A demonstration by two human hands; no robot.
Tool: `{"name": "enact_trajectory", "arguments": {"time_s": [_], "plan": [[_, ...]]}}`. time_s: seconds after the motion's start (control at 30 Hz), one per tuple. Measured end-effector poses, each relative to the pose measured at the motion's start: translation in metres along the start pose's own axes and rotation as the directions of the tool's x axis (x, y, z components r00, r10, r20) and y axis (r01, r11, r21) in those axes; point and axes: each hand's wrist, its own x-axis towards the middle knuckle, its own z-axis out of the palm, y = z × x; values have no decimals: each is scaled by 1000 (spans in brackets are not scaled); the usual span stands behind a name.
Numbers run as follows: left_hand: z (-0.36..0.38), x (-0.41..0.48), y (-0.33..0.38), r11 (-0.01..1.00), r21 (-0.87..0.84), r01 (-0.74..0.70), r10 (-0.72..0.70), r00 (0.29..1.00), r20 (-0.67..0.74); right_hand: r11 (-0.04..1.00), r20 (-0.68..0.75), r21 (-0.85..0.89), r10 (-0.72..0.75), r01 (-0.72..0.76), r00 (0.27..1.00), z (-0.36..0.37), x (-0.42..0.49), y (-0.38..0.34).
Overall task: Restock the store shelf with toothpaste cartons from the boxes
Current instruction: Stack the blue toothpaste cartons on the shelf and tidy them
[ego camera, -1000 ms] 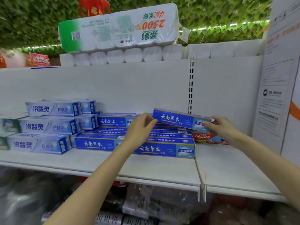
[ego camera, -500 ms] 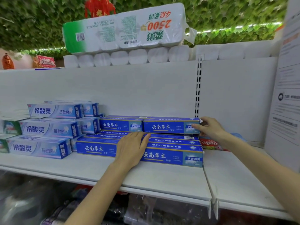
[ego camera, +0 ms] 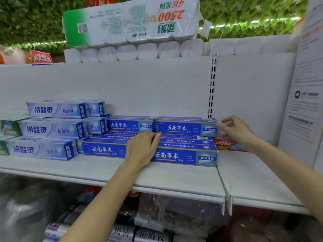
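Toothpaste cartons point(ego camera: 103, 149) in dark blue lie stacked in stepped rows on the white shelf point(ego camera: 174, 179), long sides facing out, in the middle of the view. The top right carton point(ego camera: 183, 128) lies flat on the stack, end to end with another at its 9 o'clock. The left hand point(ego camera: 141, 149) rests palm down on the front rows, fingers straight and together, the tips reaching just below the top row. The right hand point(ego camera: 236, 131) is at 3 o'clock of the top right carton, fingers loosely spread and holding nothing, fingertips at the carton's end; whether they touch it cannot be told. Under that hand lies a red carton point(ego camera: 225, 143). At 9 o'clock of the stack sit pale blue cartons point(ego camera: 52, 130) in three layers. At 12 o'clock, above the back panel, sit packs of toilet paper point(ego camera: 131, 21)
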Motion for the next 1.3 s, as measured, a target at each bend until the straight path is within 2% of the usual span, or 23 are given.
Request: {"name": "enact_trajectory", "arguments": {"time_s": [0.17, 0.3, 0.37, 0.53, 0.73, 0.97, 1.07, 1.2, 1.3], "plan": [[-10, -7, 2, 999, -39, 12, -11, 1000, 16, 993, 43, -112, -36, 40, 998, -9, -35, -22], [-32, -20, 6, 991, -134, 13, -10, 1000, 26, 995, 130, -71, -66, 76, 989, 5, -79, -43], [-46, -33, 5, 987, -161, -10, 18, 999, 49, 984, 150, -121, -109, 128, 983, 17, -103, -48], [-85, -81, 1, 986, -165, -39, 58, 992, 111, 943, 130, -247, -196, 223, 972, 42, -164, -64], [-118, -134, -6, 982, -141, -122, 145, 975, 166, 908, 272, -345, -145, 237, 951, 49, -229, -87], [-147, -193, -11, 973, -102, -206, 220, 962, 159, 783, 337, -535, -145, 316, 930, 34, -297, -120], [-163, -218, -15, 968, -68, -242, 250, 955, 161, 740, 374, -594, -95, 317, 922, 35, -328, -125], [-168, -263, -24, 974, -145, -174, 198, 965, 174, 698, 442, -639, -9, 322, 897, 39, -374, -121], [-152, -314, -35, 974, -154, -164, 203, 936, 287, 634, 520, -676, 50, 375, 853, 48, -409, -107]]}}
